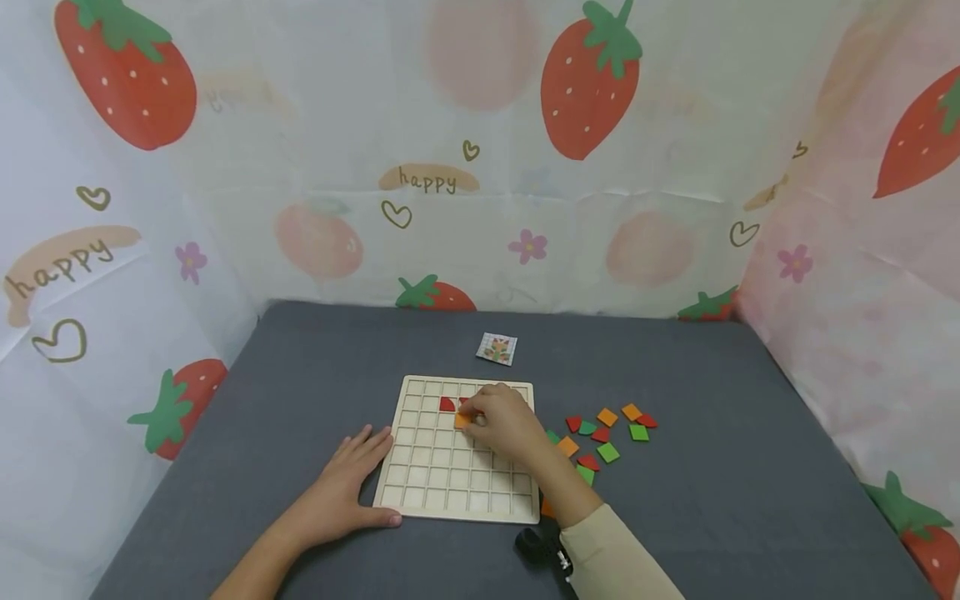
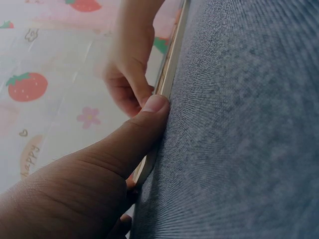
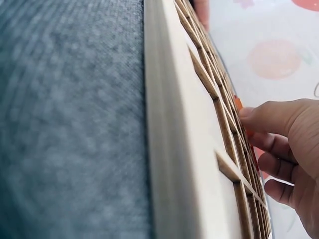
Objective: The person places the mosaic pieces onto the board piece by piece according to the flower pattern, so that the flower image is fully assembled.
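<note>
Pinching a small flat orange square tile (image 1: 462, 422) between thumb and fingertips of the right hand (image 1: 504, 423), down at the far half of a square pale wooden grid board (image 1: 437, 477). Held by so fine a grip, presumably, to suit a tile no bigger than one cell; hard to make out whether fully seated. Spread wide at the left corner nearest the body, the left hand (image 1: 348, 475), with thumb at the near edge and fingers along the left side. Probably braced there to check sliding without covering the cells.

Lying just beyond the orange tile, on the grid: a red curve-edged piece (image 1: 447, 404) and, partly hidden by the right hand, a second red piece (image 1: 462, 401). Scattered right of the board, on the bench under dark grey cloth (image 1: 322, 358): loose red, green and orange tiles (image 1: 608, 452), some touching, likely laid there for easy reach. Near the pale sleeve (image 1: 622, 558), a black object (image 1: 531, 546), too unclear to identify.

Set past the far edge, apart from the board: a small white card with a coloured flower-like print (image 1: 497, 349), perhaps for viewing over both hands. Hung behind and at both sides, strawberry-printed fabric (image 1: 337, 125).
</note>
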A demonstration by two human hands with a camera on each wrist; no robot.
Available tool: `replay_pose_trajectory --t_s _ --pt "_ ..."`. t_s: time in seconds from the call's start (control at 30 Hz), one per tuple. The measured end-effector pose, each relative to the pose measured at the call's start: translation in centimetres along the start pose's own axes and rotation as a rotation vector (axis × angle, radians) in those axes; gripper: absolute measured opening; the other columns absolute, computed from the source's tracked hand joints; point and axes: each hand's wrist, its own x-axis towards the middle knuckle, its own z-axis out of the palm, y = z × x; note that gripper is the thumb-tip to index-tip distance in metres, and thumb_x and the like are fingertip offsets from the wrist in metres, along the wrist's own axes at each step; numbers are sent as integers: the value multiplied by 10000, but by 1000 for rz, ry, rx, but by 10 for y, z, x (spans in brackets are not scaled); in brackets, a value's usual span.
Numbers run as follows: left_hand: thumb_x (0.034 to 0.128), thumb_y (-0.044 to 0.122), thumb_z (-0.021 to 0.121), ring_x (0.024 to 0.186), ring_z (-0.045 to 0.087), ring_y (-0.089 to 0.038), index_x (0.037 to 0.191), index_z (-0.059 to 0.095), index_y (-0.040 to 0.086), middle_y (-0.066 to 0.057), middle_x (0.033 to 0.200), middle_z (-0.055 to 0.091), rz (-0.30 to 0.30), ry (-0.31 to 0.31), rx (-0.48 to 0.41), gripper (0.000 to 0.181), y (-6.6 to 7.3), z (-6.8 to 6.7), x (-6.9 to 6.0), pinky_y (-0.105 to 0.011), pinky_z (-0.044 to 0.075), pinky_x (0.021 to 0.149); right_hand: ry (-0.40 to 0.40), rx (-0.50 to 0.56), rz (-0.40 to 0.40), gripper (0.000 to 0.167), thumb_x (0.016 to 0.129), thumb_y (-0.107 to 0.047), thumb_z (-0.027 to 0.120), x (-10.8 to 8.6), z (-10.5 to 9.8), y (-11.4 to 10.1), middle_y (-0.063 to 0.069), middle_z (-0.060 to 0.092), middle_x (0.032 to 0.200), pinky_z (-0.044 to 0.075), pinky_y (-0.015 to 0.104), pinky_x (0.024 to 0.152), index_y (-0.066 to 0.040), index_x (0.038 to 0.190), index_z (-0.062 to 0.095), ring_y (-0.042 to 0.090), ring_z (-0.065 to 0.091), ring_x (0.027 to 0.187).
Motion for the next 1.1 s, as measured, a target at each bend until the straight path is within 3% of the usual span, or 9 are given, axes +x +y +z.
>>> replay_pose_trajectory --t_s 0.3,0.8,1.1 --pt "715 664 826 1571 133 -414 1607 330 70 -110 1685 274 2 0 -4 1181 0 0 2 -654 80 1249 -1 1 26 212 912 -245 789 2 -1 -2 -54 720 1054 507 339 847 -192 1117 800 152 574 945" --pt "711 631 850 1574 133 -404 1603 335 60 -112 1683 278 4 5 2 1177 -1 1 2 -637 79 1256 -11 -61 30 202 907 -247 789 3 1 -2 -48 716 1085 498 395 929 -208 1104 802 176 591 1012" --pt "716 619 855 1576 132 -393 1606 328 61 -105 1685 274 8 3 7 1175 -2 2 2 -631 84 1257 -8 -93 35 175 896 -238 793 3 1 -5 -65 717 1059 392 395 851 -232 1070 807 177 574 998"
